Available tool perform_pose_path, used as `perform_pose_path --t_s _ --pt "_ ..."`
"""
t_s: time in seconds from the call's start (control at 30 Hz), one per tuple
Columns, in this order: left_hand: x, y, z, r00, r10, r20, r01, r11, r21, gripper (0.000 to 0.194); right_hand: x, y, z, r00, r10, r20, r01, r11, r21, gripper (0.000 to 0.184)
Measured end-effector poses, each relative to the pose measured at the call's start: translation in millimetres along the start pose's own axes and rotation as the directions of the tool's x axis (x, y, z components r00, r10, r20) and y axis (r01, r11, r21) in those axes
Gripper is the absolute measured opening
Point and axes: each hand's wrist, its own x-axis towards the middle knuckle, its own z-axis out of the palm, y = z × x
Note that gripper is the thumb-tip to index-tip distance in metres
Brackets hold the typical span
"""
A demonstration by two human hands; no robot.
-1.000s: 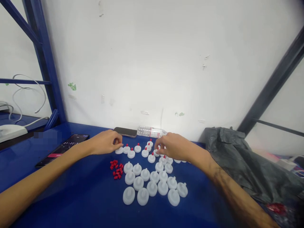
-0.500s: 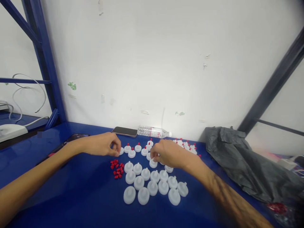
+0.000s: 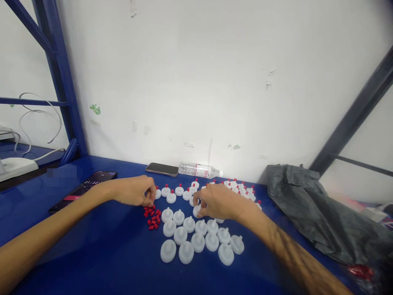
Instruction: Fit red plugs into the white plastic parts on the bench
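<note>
Several white plastic caps with bare spouts [image 3: 196, 239] lie in a cluster on the blue table [image 3: 107, 254]. Behind them stand several white caps with red tips [image 3: 179, 190], and more of these lie at the back right [image 3: 242, 189]. A small heap of loose red tips [image 3: 152, 216] lies left of the cluster. My left hand [image 3: 135, 190] hovers just above that heap, fingertips pinched together over it. My right hand [image 3: 216, 203] is closed on a white cap [image 3: 197, 211] at the back of the cluster.
A dark phone showing a timer [image 3: 84, 189] lies at the left. Another phone [image 3: 162, 169] and a lying water bottle [image 3: 198, 169] rest against the white wall. A crumpled black plastic bag [image 3: 310, 209] covers the right side. Blue shelf posts stand at left and right.
Both hands came toward me: the left from the red-tipped row down to the red heap, the right off the back caps onto a bare white cap. The caps at the back right came into view.
</note>
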Motion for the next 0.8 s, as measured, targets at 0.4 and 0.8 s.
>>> perform_pose_path --t_s 0.4,0.8 --pt "0.5 23.7 -4.1 0.990 0.034 -0.136 -0.055 0.986 -0.154 0.014 -3.1 -6.2 -19.4 0.998 0.027 0.052 -0.024 0.998 -0.061 0.042" --pt "22.4 24.6 33.4 0.877 0.238 -0.418 -0.313 0.942 -0.120 0.026 -0.8 -11.2 -5.9 0.958 -0.148 -0.245 0.149 0.989 -0.012 0.030"
